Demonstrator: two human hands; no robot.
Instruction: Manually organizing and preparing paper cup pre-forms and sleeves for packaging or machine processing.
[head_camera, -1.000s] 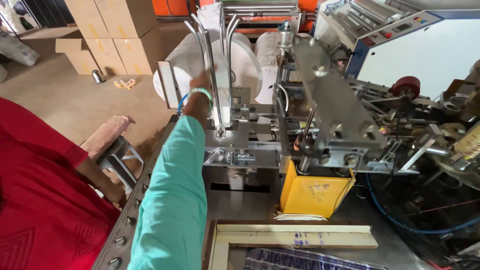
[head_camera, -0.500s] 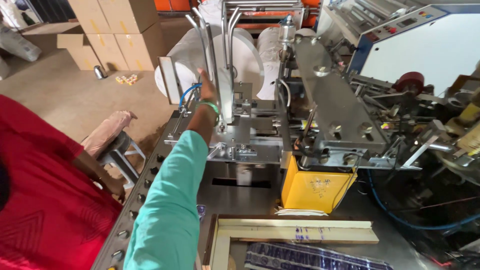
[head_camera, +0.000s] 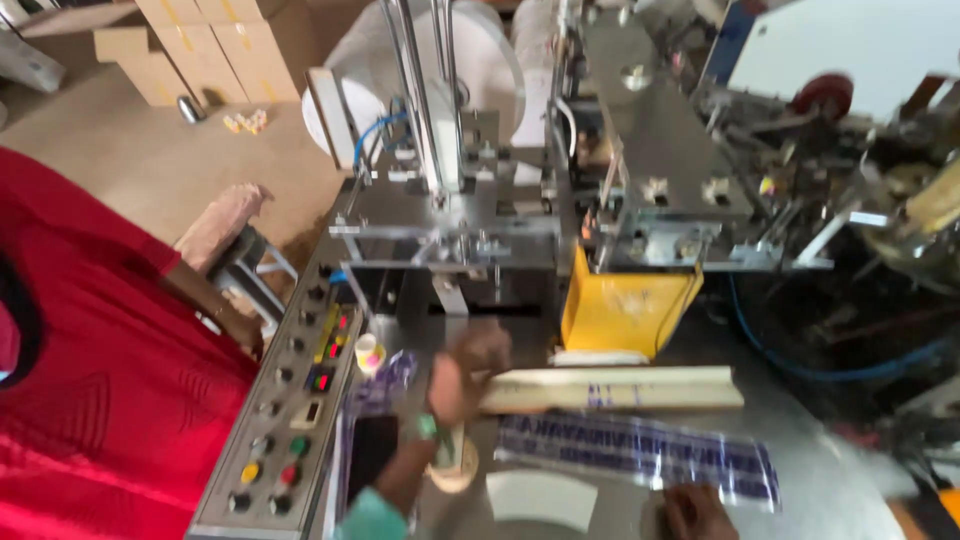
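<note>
Hands work at a machine's steel bed: the left hand (head_camera: 468, 372), green band at the wrist, rests its fingers on the near end of a long cream angled channel (head_camera: 612, 388) lying across the bed's middle; how firmly it grips cannot be told through blur. Only the knuckles of the right hand (head_camera: 693, 511) show at the bed's near edge, just below a clear printed plastic strip (head_camera: 640, 458), its grip unreadable. Behind stands a yellow metal chute (head_camera: 625, 312). A button-studded grey control panel (head_camera: 285, 420) flanks the left edge.
</note>
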